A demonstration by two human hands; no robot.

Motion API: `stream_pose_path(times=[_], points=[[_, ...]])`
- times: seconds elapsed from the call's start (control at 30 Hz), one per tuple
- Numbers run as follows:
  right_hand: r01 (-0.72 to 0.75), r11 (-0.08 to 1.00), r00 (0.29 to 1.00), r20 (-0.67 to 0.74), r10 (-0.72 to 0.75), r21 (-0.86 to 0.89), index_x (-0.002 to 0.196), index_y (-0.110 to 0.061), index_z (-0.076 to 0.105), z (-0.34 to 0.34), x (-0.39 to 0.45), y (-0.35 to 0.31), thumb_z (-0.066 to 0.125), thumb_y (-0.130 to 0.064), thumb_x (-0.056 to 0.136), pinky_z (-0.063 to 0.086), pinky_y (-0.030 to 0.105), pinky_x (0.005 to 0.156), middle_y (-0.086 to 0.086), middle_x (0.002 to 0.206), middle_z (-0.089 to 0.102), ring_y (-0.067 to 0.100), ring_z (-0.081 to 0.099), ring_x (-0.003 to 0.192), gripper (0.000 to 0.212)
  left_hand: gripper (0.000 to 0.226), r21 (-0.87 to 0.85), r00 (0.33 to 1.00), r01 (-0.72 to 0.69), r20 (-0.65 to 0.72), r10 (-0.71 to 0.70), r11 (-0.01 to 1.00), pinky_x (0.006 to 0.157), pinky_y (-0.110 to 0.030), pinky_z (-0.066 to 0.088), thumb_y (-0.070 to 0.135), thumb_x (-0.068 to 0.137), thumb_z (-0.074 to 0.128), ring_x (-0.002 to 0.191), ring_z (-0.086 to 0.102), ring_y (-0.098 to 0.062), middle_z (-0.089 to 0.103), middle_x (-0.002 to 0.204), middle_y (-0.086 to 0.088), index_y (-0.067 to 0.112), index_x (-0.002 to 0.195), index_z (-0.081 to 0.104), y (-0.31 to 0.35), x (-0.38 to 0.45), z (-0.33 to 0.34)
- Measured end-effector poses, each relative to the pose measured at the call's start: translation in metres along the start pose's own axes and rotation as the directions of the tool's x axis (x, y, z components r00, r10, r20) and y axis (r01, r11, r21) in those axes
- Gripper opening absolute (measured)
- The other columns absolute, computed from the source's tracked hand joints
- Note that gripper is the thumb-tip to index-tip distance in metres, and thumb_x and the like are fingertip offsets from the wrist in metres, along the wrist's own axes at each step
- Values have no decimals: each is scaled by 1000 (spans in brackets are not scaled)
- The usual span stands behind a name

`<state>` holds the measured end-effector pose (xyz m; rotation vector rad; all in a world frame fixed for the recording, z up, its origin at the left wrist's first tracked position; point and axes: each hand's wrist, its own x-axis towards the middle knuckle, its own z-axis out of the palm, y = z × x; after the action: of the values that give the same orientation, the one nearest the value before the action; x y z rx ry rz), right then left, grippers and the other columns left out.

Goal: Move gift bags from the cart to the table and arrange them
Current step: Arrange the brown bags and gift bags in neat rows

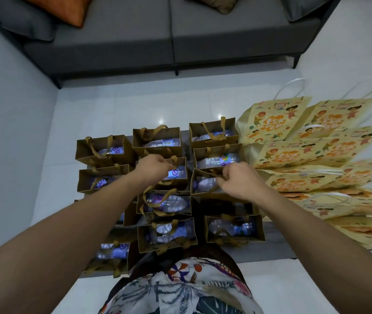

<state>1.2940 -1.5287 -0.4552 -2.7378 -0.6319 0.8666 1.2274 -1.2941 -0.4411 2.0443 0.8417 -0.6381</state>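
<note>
sofa (135, 41): grey, across the far side of the room, well apart from the work.
table (277, 248): low and grey, straight ahead and below; only bare strips show between the bags.
yellow bags (311, 155): printed, lying flat and fanned out along the table's right side.
brown bags (158, 141): upright in three columns running away from the person, mouths open, a bottle (171, 203) lying crosswise in each.
middle bag (176, 175): middle column, mid-depth; long axis left to right.
right bag (205, 182): next column over, just beside the middle bag.
left hand (153, 167): clenched on the middle bag's handle.
right hand (237, 181): fingers pinching the right bag's handle.
relation: each hand is directly over its own bag, so either bag looks ready to be shifted into line.
</note>
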Motion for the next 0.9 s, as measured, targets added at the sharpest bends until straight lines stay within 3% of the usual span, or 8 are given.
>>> stream_pose_path(times=[0.13, 0.23, 0.37, 0.6, 0.77, 0.9], points=[[-30, 999, 997, 75, 28, 23, 72, -19, 66, 20, 11, 2, 57, -40, 96, 49, 30, 64, -1, 71, 63, 17, 62, 74, 32, 19, 35, 1000, 15, -14, -14, 999, 81, -35, 52, 25, 100, 57, 92, 60, -18, 65, 103, -6, 13, 111, 66, -23, 0, -3], [-55, 997, 993, 110, 49, 53, 72, -22, 65, 38, 19, 6, 59, -40, 95, 51, 33, 66, -2, 72, 64, 16, 61, 72, 30, 17, 18, 997, 65, -39, -64, 998, 71, -30, 47, 28, 101, 57, 84, 58, -16, 63, 96, -4, 15, 107, 65, -41, -2, -2], [-60, 998, 987, 148, 57, 18, 68, -25, 57, 55, 26, 20, 58, -43, 98, 41, 30, 64, -4, 72, 58, 12, 54, 70, 35, 14, -16, 988, 145, -49, -146, 989, 60, -26, 40, 29, 102, 57, 77, 56, -13, 61, 89, -3, 18, 95, 63, -65, -3, 5], [-85, 996, 988, 126, 88, -25, 77, -23, 60, 69, 25, 25, 55, -45, 99, 55, 38, 73, 0, 75, 62, 18, 62, 76, 31, 16, -49, 979, 194, -49, -196, 980, 69, -31, 45, 27, 102, 55, 82, 57, -17, 64, 98, -7, 16, 106, 65, -91, -6, 19], [-124, 990, 989, 85, 117, 73, 104, -16, 69, 76, 21, 12, 58, -41, 99, 53, 35, 80, 4, 91, 70, 24, 65, 92, 28, 14, -56, 979, 185, -73, -189, 981, 73, -30, 45, 29, 101, 57, 88, 59, -16, 63, 95, -2, 18, 101, 66, -100, -10, 31], [-54, 996, 997, -61, 50, -71, 135, -16, 59, 98, 7, 0, 58, -41, 96, 48, 39, 97, 9, 124, 66, 30, 58, 116, 47, 12, -105, 980, 186, -55, -193, 977, 78, -34, 52, 29, 100, 57, 86, 62, -18, 66, 95, -4, 20, 102, 65, -111, -14, 32]])
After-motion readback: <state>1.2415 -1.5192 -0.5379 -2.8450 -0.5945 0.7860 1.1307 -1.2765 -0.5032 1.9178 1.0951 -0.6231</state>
